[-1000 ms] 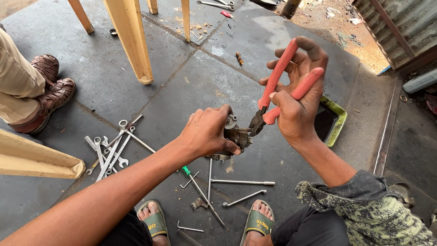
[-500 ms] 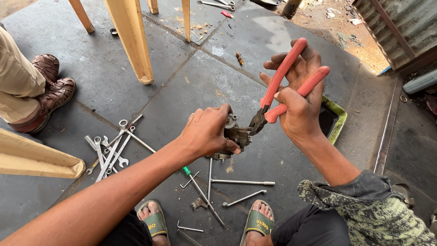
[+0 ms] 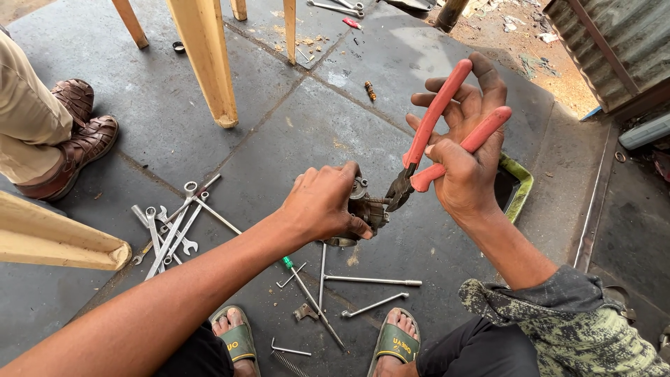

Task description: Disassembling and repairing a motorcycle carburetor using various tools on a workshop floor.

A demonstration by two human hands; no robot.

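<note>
Carburetor-like metal part (image 3: 364,209), small, grimy and dark, sits above the concrete floor (image 3: 279,132) near the middle of the view, gripped in the left hand (image 3: 324,204), whose fingers are curled tight around it. The nose of the red-handled pliers (image 3: 447,126) meets a threaded stud on the part's right side. The right hand (image 3: 466,164) holds the pliers with the handles spread apart: the thumb and palm press one handle, while the fingers lie loosely extended behind the other.

Below the part, on the floor, lie a green-handled screwdriver (image 3: 310,297), two long metal rods (image 3: 370,281) and a few bent hex keys (image 3: 289,349). The person's feet in green sandals (image 3: 394,342) rest at the near edge of the floor. To the left is a loose pile of wrenches (image 3: 171,227).

The floor is grey, stained concrete with joint lines running across it. Yellow wooden furniture legs (image 3: 206,59) stand toward its far edge, and another person's brown leather shoes (image 3: 77,139) sit at the left edge. Just behind the right hand, a green-rimmed tray (image 3: 520,192) rests on the floor; its inside looks dark, and what it contains cannot be made out. Corrugated metal sheeting (image 3: 621,42) runs along the far right corner beside bare dirt.
</note>
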